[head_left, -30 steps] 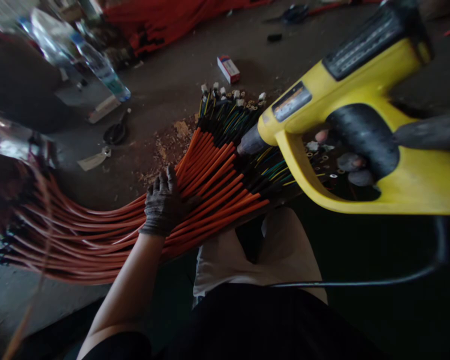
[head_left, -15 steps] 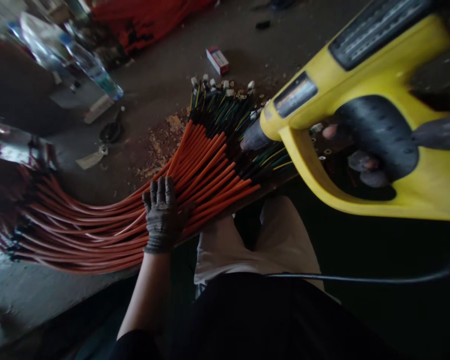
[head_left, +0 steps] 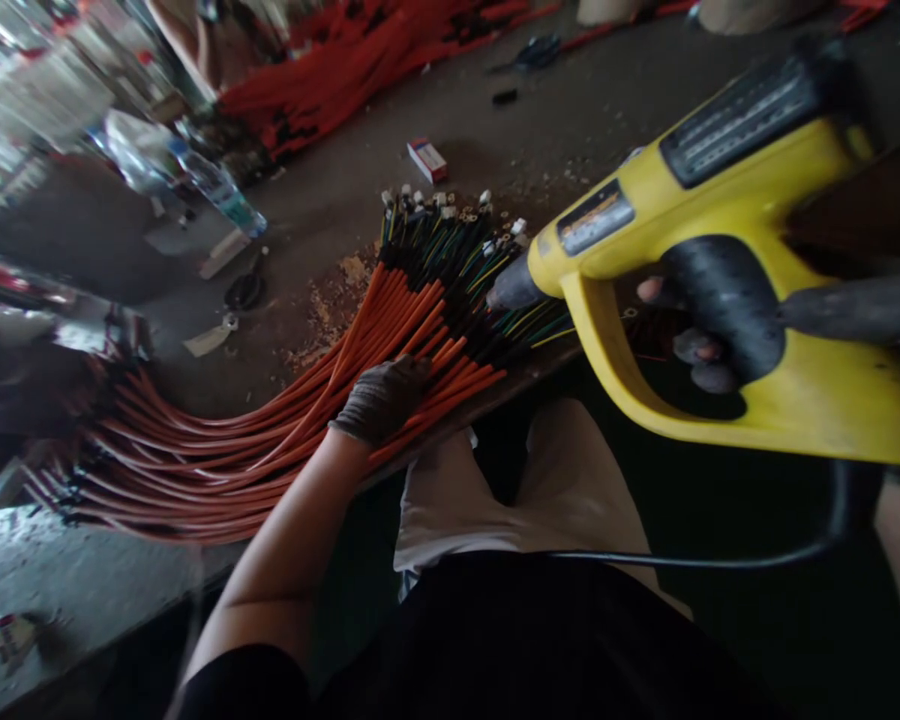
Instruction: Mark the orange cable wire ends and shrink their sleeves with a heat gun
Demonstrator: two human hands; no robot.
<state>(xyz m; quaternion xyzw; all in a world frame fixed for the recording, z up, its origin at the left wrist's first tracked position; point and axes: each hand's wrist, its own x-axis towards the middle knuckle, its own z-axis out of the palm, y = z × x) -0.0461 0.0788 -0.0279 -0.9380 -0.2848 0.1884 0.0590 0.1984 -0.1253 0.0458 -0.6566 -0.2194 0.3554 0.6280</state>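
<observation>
Slid left hand (head_left: 384, 398) further along orange cables (head_left: 285, 450); went from laid flat, fingers straight, to half curled over them, near the black sleeves (head_left: 484, 335). Can't tell if actually pinching any. Still gripping yellow heat gun (head_left: 720, 215) with right hand (head_left: 855, 308), wrapped round handle (head_left: 727, 300). Keeping nozzle (head_left: 516, 288) angled at the sleeves; can't tell if touching. Leaving cables fanned across table (head_left: 345, 160). Reads as steadying or separating cables at nozzle end.
</observation>
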